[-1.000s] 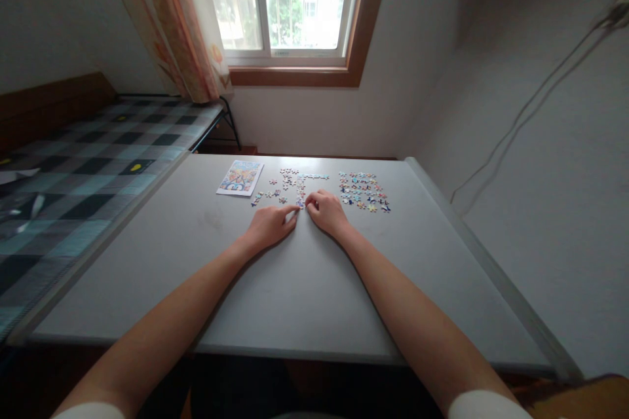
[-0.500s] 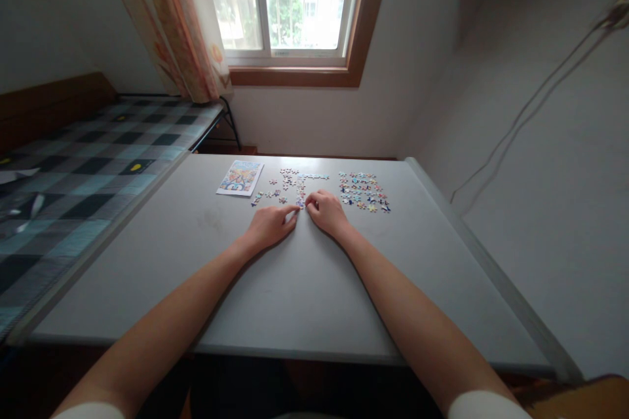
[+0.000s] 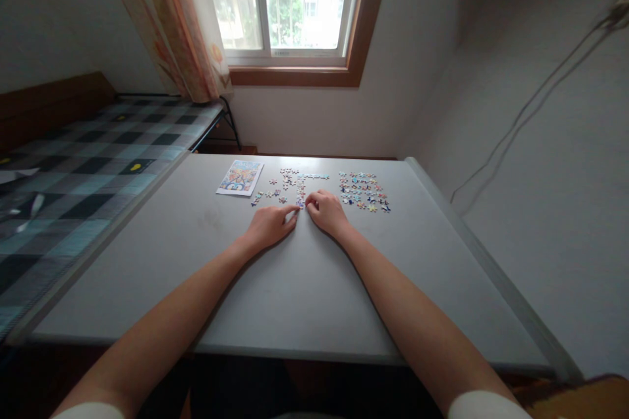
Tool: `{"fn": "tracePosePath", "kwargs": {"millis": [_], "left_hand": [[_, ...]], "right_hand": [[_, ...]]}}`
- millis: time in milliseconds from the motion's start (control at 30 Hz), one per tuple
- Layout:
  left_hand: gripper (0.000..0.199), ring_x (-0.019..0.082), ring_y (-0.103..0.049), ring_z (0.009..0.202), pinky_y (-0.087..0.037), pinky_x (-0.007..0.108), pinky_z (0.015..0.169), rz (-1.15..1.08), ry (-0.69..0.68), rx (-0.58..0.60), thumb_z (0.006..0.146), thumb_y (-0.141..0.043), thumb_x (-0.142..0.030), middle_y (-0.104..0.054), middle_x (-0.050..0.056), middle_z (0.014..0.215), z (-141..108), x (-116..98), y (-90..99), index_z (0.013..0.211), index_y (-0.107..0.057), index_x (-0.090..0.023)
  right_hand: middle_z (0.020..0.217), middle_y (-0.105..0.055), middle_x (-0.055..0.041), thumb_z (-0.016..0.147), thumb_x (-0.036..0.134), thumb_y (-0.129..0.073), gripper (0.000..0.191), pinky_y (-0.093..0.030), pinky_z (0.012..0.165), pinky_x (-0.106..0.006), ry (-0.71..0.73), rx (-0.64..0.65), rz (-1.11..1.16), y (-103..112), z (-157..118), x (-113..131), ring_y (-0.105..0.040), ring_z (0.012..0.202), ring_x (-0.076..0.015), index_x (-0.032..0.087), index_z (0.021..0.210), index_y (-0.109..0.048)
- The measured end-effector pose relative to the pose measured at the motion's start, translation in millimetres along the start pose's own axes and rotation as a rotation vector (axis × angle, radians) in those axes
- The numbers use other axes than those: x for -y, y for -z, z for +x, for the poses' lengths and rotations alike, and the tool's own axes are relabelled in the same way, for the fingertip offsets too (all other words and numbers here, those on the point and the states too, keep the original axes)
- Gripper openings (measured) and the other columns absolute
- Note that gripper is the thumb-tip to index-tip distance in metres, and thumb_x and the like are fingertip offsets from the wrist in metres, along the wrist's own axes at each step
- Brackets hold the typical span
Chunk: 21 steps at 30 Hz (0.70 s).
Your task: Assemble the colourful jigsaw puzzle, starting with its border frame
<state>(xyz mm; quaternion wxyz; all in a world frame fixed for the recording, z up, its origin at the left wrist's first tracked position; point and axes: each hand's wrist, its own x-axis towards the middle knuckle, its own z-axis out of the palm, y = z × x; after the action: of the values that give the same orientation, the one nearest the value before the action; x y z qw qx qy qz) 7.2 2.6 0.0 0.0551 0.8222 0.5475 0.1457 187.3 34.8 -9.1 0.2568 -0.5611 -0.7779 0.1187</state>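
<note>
Joined puzzle pieces form a column and a top row on the white table. My left hand lies at the column's lower end, its index finger stretched out and touching the bottom piece. Just right of the column, my right hand rests with its fingers curled together; what they hold, if anything, is too small to make out. Loose pieces lie in rows to the right. More loose pieces are scattered left of the column. A colourful picture sheet lies at the back left.
The white table has raised side edges. A bed with a checked cover stands at the left. Behind the table are a window and an orange curtain. A cable hangs along the right wall.
</note>
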Motion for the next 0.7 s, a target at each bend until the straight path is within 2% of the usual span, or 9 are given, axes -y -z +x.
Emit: {"fn": "tracePosePath", "kwargs": {"millis": [700], "left_hand": [[0.034, 0.016, -0.061, 0.06, -0.038, 0.024, 0.059, 0.013, -0.004, 0.001, 0.091, -0.048, -0.039, -0.067, -0.001, 0.064, -0.1, -0.3, 0.2, 0.119, -0.066, -0.032]], "right_hand": [[0.089, -0.063, -0.0044, 0.084, 0.02, -0.049, 0.019, -0.036, 0.081, -0.031, 0.01, -0.017, 0.006, -1.0, 0.3, -1.3, -0.055, 0.088, -0.0189, 0.021, 0.083, -0.068]]}}
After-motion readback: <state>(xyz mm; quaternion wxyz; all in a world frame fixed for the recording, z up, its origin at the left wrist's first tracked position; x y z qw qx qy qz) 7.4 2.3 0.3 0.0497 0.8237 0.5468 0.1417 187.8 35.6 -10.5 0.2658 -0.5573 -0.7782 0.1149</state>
